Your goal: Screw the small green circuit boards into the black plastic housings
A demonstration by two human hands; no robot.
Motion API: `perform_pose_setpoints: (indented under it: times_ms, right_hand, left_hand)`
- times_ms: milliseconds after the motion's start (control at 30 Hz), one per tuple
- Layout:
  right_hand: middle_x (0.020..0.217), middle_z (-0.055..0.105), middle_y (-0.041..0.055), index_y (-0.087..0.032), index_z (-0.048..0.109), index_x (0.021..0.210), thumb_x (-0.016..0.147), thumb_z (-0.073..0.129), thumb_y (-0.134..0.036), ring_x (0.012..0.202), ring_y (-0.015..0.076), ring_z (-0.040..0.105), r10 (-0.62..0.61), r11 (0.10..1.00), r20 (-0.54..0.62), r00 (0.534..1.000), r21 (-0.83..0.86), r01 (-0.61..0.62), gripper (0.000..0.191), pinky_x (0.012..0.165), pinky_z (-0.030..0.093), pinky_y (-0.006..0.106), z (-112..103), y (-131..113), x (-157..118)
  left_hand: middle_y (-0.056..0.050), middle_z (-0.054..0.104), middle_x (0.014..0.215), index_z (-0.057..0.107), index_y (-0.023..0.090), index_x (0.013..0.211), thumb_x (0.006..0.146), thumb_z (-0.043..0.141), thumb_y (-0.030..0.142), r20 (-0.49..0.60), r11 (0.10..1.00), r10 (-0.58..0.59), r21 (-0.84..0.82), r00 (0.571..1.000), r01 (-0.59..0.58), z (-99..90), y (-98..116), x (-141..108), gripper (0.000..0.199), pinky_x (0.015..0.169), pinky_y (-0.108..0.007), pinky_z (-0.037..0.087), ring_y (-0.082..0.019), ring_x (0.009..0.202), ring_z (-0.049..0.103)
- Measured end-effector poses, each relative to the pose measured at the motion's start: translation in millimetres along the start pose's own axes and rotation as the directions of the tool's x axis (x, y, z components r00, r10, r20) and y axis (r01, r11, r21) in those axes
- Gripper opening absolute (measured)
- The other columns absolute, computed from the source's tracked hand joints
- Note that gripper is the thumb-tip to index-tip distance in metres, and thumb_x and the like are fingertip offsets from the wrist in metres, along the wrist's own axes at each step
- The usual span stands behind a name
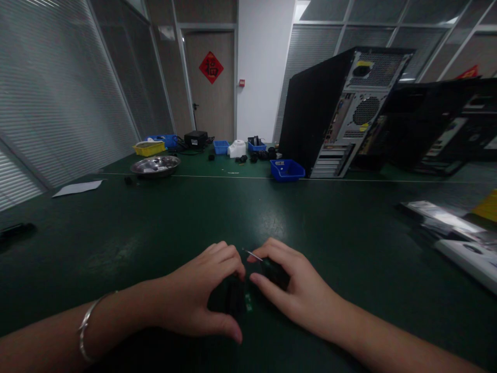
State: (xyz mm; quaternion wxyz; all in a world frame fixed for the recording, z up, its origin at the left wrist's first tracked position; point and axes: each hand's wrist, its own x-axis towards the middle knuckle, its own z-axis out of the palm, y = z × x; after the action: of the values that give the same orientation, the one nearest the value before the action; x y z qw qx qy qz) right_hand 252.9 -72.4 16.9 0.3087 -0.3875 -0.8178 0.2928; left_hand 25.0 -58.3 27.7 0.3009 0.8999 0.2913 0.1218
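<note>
My left hand (205, 290) curves around a dark block-like object (234, 298) on the green table, its thumb apart from the fingers. Beside that object lies a small green circuit board piece (248, 302). My right hand (289, 277) is closed round a screwdriver with a dark handle (275, 273); its thin metal shaft (253, 254) points up and to the left, towards my left fingertips. The dark object's details are too dim to make out.
A blue bin (287, 170) stands beside a black computer tower (318, 109) at the back right. At the back left are a metal bowl (155, 166) and a yellow tray (149, 149). White and silver parts (446, 220) lie at the right; paper (77, 188) lies left.
</note>
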Motion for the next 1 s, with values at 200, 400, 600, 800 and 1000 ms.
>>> perform_pose_setpoints:
  times_ms: [200, 400, 600, 800, 1000]
  right_hand:
    - [0.095, 0.066, 0.0007, -0.023, 0.067, 0.102, 0.078, 0.076, -0.029, 0.08, 0.0187, 0.064, 0.052, 0.98, 0.241, 0.969, -0.201, -0.003, 0.026, 0.067, 0.046, 0.028, -5, -10, -2]
    - [0.093, 0.067, -0.0024, -0.025, 0.07, 0.099, 0.084, 0.072, -0.033, 0.08, 0.0152, 0.065, -0.007, 0.974, 0.309, 0.951, -0.214, 0.076, 0.017, 0.068, 0.046, 0.024, -5, -9, -3]
    - [0.089, 0.065, 0.0003, -0.021, 0.068, 0.099, 0.083, 0.074, -0.025, 0.076, 0.0151, 0.063, -0.049, 0.995, 0.095, 0.994, -0.087, 0.057, 0.017, 0.065, 0.045, 0.024, -1, -2, -2]
    - [0.082, 0.061, 0.001, -0.021, 0.067, 0.1, 0.085, 0.071, -0.022, 0.073, 0.0163, 0.06, -0.112, 0.994, -0.158, 0.981, -0.009, 0.112, 0.015, 0.062, 0.044, 0.026, 4, 1, -3]
    - [0.08, 0.061, 0.0011, -0.02, 0.069, 0.098, 0.084, 0.072, -0.021, 0.071, 0.0165, 0.06, -0.097, 0.994, -0.141, 0.985, 0.031, 0.103, 0.014, 0.061, 0.043, 0.026, 6, -5, -4]
  left_hand:
    - [-0.007, 0.055, 0.108, 0.059, 0.021, 0.111, 0.082, 0.072, 0.034, -0.149, 0.994, -0.029, -0.11, 0.988, 0.013, 1.8, -16, 4, 0.035, 0.081, -0.034, 0.047, -0.022, 0.095, 0.054]
    - [-0.005, 0.06, 0.106, 0.059, 0.02, 0.116, 0.078, 0.076, 0.027, -0.22, 0.94, -0.163, -0.33, 0.962, 0.083, 4.9, -25, 7, 0.042, 0.084, -0.036, 0.048, -0.02, 0.093, 0.058]
    - [-0.003, 0.065, 0.099, 0.054, 0.018, 0.114, 0.078, 0.075, 0.018, -0.171, 0.744, -0.305, -0.657, 0.937, 0.122, 12.0, -18, 9, 0.042, 0.086, -0.038, 0.049, -0.019, 0.09, 0.062]
    - [0.0, 0.066, 0.091, 0.053, 0.019, 0.107, 0.073, 0.08, 0.019, -0.139, 0.701, -0.311, -0.702, 0.94, 0.128, 19.3, -5, 8, 0.043, 0.074, -0.033, 0.05, -0.015, 0.079, 0.062]
    - [0.002, 0.065, 0.082, 0.054, 0.019, 0.106, 0.073, 0.081, 0.024, -0.117, 0.775, -0.261, -0.617, 0.958, 0.136, 20.8, 1, 6, 0.043, 0.071, -0.032, 0.049, -0.016, 0.075, 0.062]
